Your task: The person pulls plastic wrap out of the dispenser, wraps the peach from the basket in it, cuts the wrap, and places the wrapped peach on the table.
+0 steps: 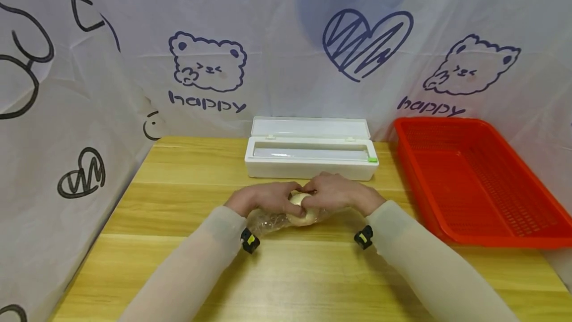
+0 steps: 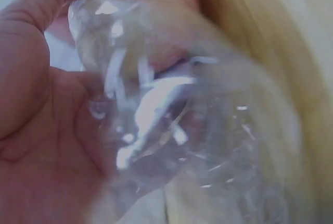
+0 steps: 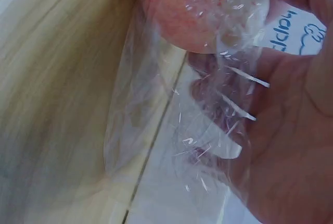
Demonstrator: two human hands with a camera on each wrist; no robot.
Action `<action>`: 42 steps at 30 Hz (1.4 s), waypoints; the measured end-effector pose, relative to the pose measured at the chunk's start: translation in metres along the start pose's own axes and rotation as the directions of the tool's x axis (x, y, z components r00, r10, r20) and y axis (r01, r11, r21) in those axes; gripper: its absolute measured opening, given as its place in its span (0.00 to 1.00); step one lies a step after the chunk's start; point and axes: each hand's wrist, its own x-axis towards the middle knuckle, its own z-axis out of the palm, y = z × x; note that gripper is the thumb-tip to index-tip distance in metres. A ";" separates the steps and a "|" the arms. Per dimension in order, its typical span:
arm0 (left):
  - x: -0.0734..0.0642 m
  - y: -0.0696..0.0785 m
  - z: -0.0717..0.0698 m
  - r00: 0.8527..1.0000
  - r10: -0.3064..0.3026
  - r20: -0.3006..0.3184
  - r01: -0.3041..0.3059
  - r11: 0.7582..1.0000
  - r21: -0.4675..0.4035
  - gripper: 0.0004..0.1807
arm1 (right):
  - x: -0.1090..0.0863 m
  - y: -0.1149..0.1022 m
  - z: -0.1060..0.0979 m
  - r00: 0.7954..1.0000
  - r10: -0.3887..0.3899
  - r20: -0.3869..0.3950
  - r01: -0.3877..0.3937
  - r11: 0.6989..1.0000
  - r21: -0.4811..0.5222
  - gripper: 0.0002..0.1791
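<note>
Between both hands is a round fruit point(image 1: 306, 215), pale yellow on one side and pinkish red on the other point(image 3: 179, 13), like an apple or peach. Clear plastic film point(image 3: 145, 114) covers part of it, and loose crumpled film point(image 1: 267, 222) sticks out to the left. My left hand point(image 1: 272, 198) holds the fruit from the left, its thumb on the pale side. From the right, my right hand point(image 1: 335, 194) grips it with thumb and fingers curled round. In the left wrist view, wrinkled film point(image 2: 171, 114) hangs across the palm and hides part of the fingers.
Behind the hands stands a white film dispenser box point(image 1: 308, 169), its lid point(image 1: 308, 127) raised, with a green piece point(image 1: 372, 159) at its right end. A red plastic basket point(image 1: 447, 198) is at the right. The wooden table point(image 1: 304, 282) meets a white drawn-on sheet point(image 1: 286, 63) behind.
</note>
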 end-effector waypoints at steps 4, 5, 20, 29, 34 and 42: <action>-0.003 -0.008 0.005 0.998 0.007 -0.061 -0.007 1.000 0.001 0.43 | -0.010 0.000 -0.006 0.985 -0.010 -0.175 0.011 1.000 0.005 0.31; -0.004 -0.010 0.006 0.997 0.008 -0.081 -0.009 1.000 -0.007 0.41 | -0.012 0.000 -0.007 0.974 -0.014 -0.225 0.018 1.000 0.016 0.30; -0.024 -0.025 0.031 0.960 -0.089 -0.266 -0.086 0.810 -0.580 0.31 | -0.051 -0.005 0.002 0.488 0.223 -0.844 0.014 0.965 0.263 0.10; -0.034 -0.005 0.042 0.945 -0.062 -0.321 -0.189 0.698 -0.691 0.34 | -0.053 -0.014 0.036 0.745 0.456 -0.487 0.031 0.706 0.708 0.14; -0.034 0.004 0.048 0.946 -0.019 -0.325 -0.211 0.723 -0.658 0.34 | -0.051 -0.023 0.047 0.795 0.441 -0.417 0.090 0.594 0.799 0.15; -0.039 0.013 0.051 0.932 0.061 -0.356 -0.268 0.777 -0.570 0.36 | -0.054 -0.028 0.048 0.816 0.430 -0.386 0.132 0.512 0.849 0.17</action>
